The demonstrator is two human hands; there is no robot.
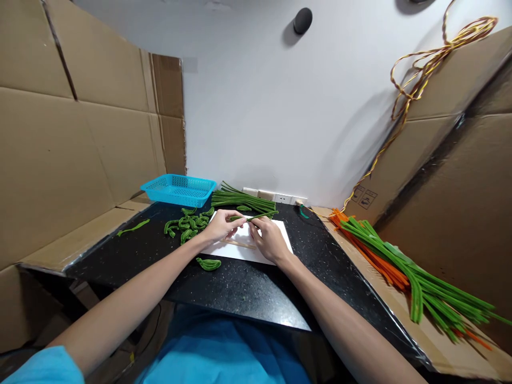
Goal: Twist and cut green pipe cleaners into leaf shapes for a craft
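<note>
Between my two hands runs a green pipe cleaner [264, 215], held above a white board [224, 250]. My left hand [222, 226] pinches it near its left part, and my right hand [269, 236] grips it just beside, their fingertips almost touching. A thin wooden stick [240, 244] lies on the board below the hands. To the left sits a pile of bent green pipe-cleaner pieces [190, 226]. One looped green leaf shape [208, 264] lies in front of the board. Straight dark green pipe cleaners [244, 201] are bundled behind it.
A blue basket [178, 202] stands at the back left of the black tabletop [256, 288]. Bright green pipe cleaners [400, 266] and orange ones [376, 261] lie on cardboard at right. Cardboard walls [100, 106] flank both sides; a power strip [280, 197] lies along the wall.
</note>
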